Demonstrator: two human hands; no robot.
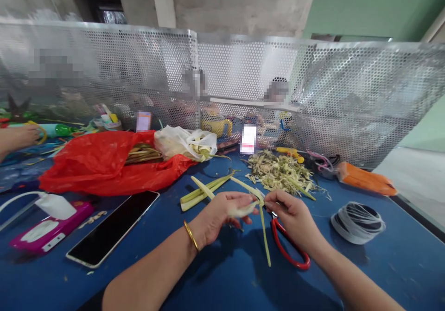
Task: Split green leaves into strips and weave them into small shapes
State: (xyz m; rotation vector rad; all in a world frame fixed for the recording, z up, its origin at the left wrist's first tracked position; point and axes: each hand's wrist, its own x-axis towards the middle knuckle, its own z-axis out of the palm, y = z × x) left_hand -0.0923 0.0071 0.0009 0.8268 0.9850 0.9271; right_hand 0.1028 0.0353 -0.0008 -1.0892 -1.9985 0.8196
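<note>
My left hand point(219, 216), with a gold bangle at its wrist, is closed around a pale, flat plant strip point(243, 210). Close against it, my right hand point(292, 211) pinches the same strip where it is folded or knotted; its fingertips partly hide the spot. A thin yellow-green end point(265, 241) hangs down between the hands. Another end slants up toward the back left. Red-handled scissors point(295, 255) are just below my right hand, their blades mostly hidden by it. Behind my left hand lie several pale green stalk pieces point(194, 197) on the blue table point(229, 278).
A pile of plant scraps point(281, 172) lies behind my hands. A roll of clear line point(358, 223) is at right, a phone point(114, 227) and magenta power strip point(52, 227) at left. A red bag point(90, 162) and perforated metal screen point(236, 70) stand behind. Another person's hand point(21, 137) shows far left.
</note>
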